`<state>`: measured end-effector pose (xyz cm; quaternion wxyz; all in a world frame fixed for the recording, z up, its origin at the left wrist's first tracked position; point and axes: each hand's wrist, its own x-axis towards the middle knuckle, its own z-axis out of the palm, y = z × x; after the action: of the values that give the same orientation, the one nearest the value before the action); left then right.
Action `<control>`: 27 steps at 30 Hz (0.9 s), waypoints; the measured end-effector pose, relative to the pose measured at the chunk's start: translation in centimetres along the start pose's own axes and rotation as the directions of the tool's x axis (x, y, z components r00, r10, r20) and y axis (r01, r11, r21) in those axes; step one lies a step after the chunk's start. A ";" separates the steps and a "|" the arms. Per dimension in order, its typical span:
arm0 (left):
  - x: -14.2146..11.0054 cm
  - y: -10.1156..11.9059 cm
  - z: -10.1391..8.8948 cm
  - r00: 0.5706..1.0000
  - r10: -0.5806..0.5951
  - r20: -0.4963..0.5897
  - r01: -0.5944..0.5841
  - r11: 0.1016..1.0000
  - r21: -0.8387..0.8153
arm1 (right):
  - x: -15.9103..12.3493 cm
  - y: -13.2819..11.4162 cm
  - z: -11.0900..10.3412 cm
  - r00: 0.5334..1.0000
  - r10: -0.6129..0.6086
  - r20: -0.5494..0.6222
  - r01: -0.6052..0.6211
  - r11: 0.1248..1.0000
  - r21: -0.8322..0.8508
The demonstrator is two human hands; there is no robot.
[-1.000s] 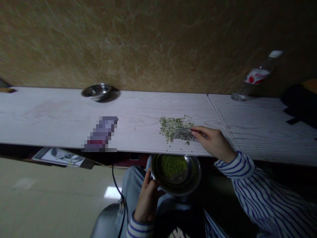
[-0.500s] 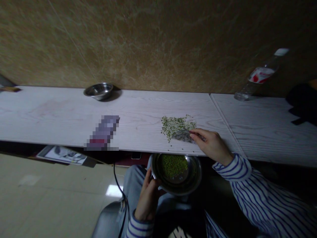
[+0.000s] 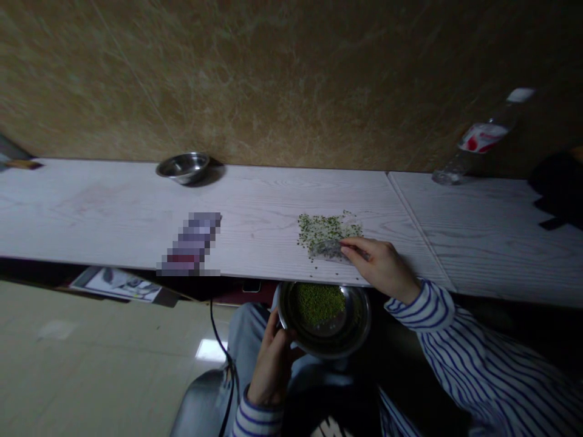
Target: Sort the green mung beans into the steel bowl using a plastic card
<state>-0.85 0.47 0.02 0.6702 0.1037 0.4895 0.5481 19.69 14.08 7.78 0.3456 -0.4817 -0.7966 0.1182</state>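
My left hand (image 3: 273, 358) grips the left rim of a steel bowl (image 3: 359, 334), held just below the table's front edge. Many small green beans (image 3: 319, 303), likely mung beans, lie in its far part. Above it on the table, my right hand (image 3: 382, 264) pinches a thin, greyish, see-through sheet (image 3: 324, 247) between thumb and fingers. The sheet lies low against the near side of a patch of scattered green beans (image 3: 319, 227). A few loose beans rest between the sheet and the table edge.
A small steel bowl (image 3: 183, 168) stands by the wall. A blurred-out purple object (image 3: 194, 243) lies near the front edge at left. A plastic bottle (image 3: 483, 138) and a dark item (image 3: 558, 188) are at right. A black cable (image 3: 214, 321) hangs below the table.
My right hand has moved slightly left with the see-through sheet, along the near edge of the scattered beans. The left hand and its bowl have stayed in place.
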 end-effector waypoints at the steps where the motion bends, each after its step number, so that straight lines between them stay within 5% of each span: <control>1: 0.0 0.1 0.0 1.000 0.002 -0.004 -0.002 1.000 -0.001 | 0.0 -0.1 0.0 1.000 -0.010 0.009 0.010 1.000 -0.001; 27: 0.1 0.0 -0.6 0.998 0.017 -0.062 -0.018 0.999 -0.028 | 0.3 -0.9 0.2 0.987 -0.063 0.147 0.058 0.997 0.042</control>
<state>-1.26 0.32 -0.35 0.6513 0.0814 0.5013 0.5637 18.80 13.92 8.25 0.2977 -0.4407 -0.8320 0.1581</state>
